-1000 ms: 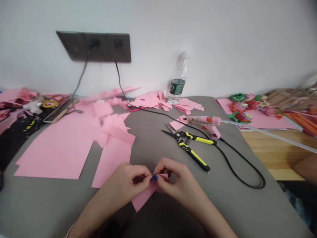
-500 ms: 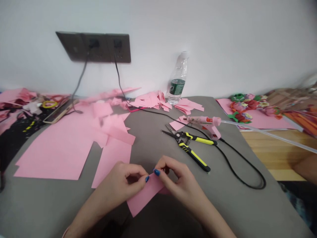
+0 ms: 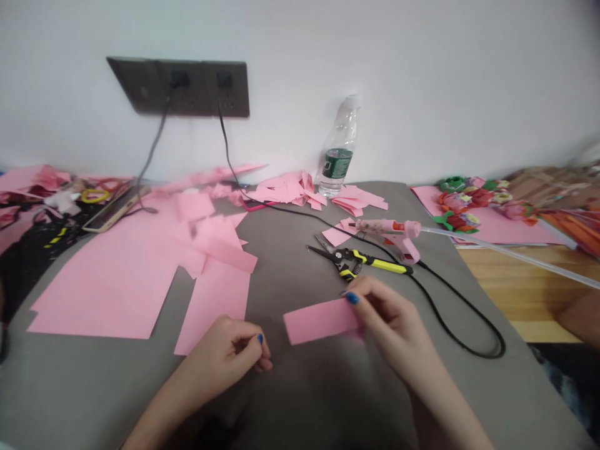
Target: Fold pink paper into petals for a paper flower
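Note:
Pinched in my right hand (image 3: pixel 382 315) is a pink paper strip (image 3: pixel 319 322) that points left above the grey table (image 3: pixel 290 394). My left hand (image 3: pixel 237 353) is apart from the strip, its fingers curled together with nothing visible in them. Large pink sheets (image 3: pixel 112 281) lie to the left, with a narrower sheet (image 3: pixel 213 306) just behind my left hand. Yellow-and-black pliers (image 3: pixel 349 259) lie behind my right hand, which hides one of their handles. Beyond them rests a pink glue gun (image 3: pixel 396 234) with a clear glue stick in its rear.
A water bottle (image 3: pixel 337 150) stands by the wall near pink scraps (image 3: pixel 288 189). A phone (image 3: pixel 112 209) lies at the left. Colourful paper flowers (image 3: pixel 469 200) are at the right. A black cord (image 3: pixel 473 344) loops off the right side of the glue gun; a person's arm (image 3: pixel 579 315) shows at the right edge.
My left hand has let go of the strip and moved slightly left and down. My right hand has carried the strip to the right, over one plier handle.

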{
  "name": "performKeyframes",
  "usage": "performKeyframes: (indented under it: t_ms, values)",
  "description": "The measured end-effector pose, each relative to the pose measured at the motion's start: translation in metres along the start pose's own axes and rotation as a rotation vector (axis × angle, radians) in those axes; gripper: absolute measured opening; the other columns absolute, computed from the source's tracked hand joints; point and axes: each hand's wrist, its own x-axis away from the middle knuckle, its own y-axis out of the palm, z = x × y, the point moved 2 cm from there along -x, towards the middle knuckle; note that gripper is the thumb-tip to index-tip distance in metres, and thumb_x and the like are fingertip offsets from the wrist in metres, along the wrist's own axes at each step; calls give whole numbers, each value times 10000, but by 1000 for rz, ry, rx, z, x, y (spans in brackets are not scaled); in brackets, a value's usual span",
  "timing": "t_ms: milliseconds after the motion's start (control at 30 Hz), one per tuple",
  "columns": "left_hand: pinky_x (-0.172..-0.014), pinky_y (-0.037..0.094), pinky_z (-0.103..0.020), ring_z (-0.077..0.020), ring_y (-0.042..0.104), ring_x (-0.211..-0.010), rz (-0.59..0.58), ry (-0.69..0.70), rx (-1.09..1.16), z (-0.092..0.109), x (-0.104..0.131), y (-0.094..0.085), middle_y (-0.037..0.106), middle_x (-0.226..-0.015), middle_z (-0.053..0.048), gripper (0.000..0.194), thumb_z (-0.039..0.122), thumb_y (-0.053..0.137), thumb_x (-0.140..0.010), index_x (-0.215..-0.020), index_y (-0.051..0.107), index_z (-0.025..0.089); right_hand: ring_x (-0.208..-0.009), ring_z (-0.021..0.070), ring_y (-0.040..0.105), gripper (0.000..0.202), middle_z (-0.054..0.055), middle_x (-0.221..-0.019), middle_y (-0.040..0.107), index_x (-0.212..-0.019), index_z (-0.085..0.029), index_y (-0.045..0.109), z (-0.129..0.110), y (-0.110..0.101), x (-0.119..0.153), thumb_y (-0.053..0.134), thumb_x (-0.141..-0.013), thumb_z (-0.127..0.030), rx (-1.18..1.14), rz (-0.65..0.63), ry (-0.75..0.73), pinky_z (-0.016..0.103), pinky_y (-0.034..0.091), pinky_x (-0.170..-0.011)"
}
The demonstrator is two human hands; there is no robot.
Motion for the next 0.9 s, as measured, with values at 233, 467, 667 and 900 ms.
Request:
performKeyframes:
  t_ms: [233,467,667,900]
  values:
    - [-680,563,-295,-244,750,-865,181,-22,81,3,4,-9,807,-947,-125,370,409,482,-939,-939,746,150,-591,150,464,426,-1,-667,521,-716,-212,569,-4,1,-1,585,-935,-578,-10,-82,69,247,383,-522]
    - [-538,349,-233,-145,515,-606,100,139,-141,18,-8,9,614,-637,0,377,337,462,-976,-777,723,151,-665,159,507,388,8,-718,548,-760,-198,585,5,36,4,567,-948,-537,-78,-154,91,246,415,-584]
    - [-526,281,-231,-117,411,-575,172,141,-225,13,-10,7,443,-601,41,325,300,467,-962,-760,672,151,-677,160,542,254,12,-738,577,-796,-184,607,11,39,3,560,-944,-385,-82,-139,138,255,425,-609]
    - [-532,332,-220,-113,532,-536,179,202,-394,17,-6,10,589,-596,36,292,240,469,-971,-789,687,175,-826,195,634,156,35,-878,690,-877,-212,676,-1,47,2,553,-870,-117,162,-214,-53,331,414,-774]
